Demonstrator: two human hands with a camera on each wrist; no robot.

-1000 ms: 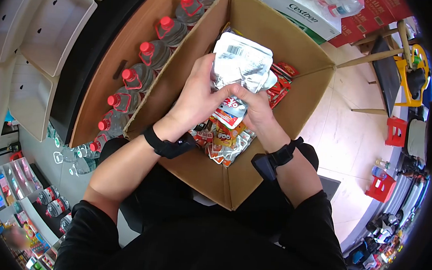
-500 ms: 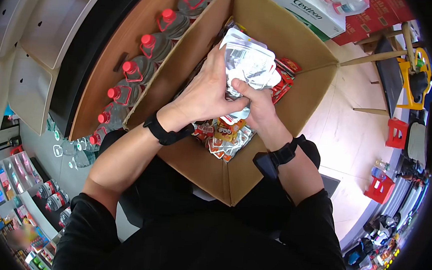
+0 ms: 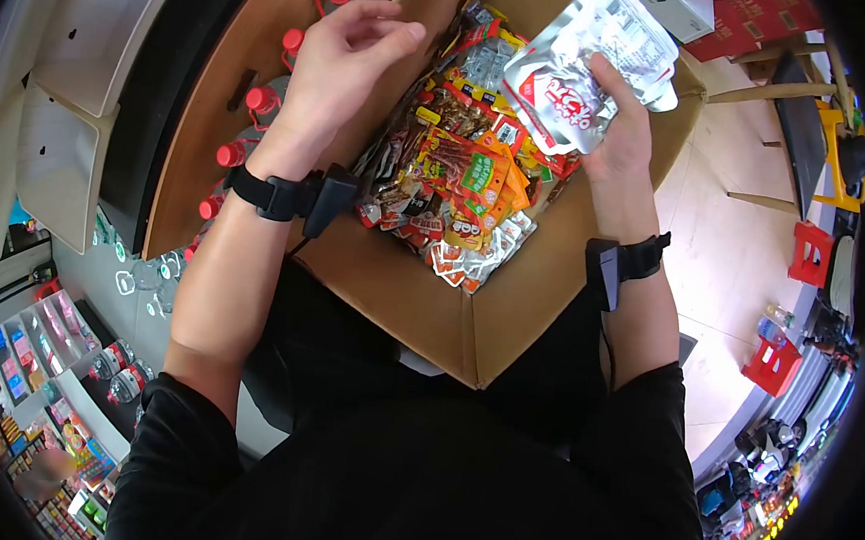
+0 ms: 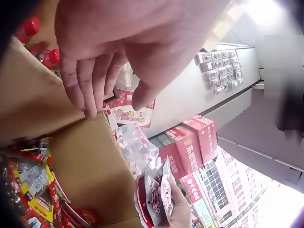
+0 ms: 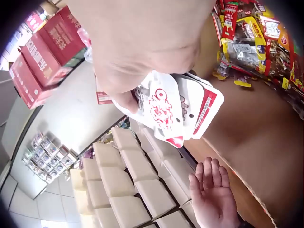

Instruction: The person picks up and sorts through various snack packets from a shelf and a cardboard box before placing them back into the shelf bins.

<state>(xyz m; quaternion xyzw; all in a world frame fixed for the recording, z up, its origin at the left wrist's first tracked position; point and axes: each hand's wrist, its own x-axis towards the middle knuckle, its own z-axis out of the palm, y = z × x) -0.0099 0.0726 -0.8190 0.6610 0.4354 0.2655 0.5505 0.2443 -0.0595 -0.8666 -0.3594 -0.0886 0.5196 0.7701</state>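
Several silver pouches with red print (image 3: 565, 94) are gripped in my right hand (image 3: 623, 133), thumb across their face, above the right side of a cardboard box (image 3: 388, 332). The right wrist view shows the pouches (image 5: 161, 107) fanned under that hand (image 5: 142, 47). My left hand (image 3: 341, 68) hangs over the box's left edge, holding nothing, its fingers loosely bent; in the left wrist view the hand (image 4: 123, 47) is empty too. Inside the box lie many colourful snack packets (image 3: 460, 162), with white-and-red ones (image 3: 483, 259) at the near corner.
Red-capped water bottles (image 3: 264, 100) line the box's left side along a brown wooden edge (image 3: 197, 123). White bins (image 3: 64, 159) stand at far left. Beyond the box are cartons (image 3: 756, 22); to the right are a wooden chair (image 3: 787, 144) and a red crate (image 3: 773, 366).
My left hand has let go of the pouches and moved left. My right hand has carried them up and right, uncovering the packets in the box.
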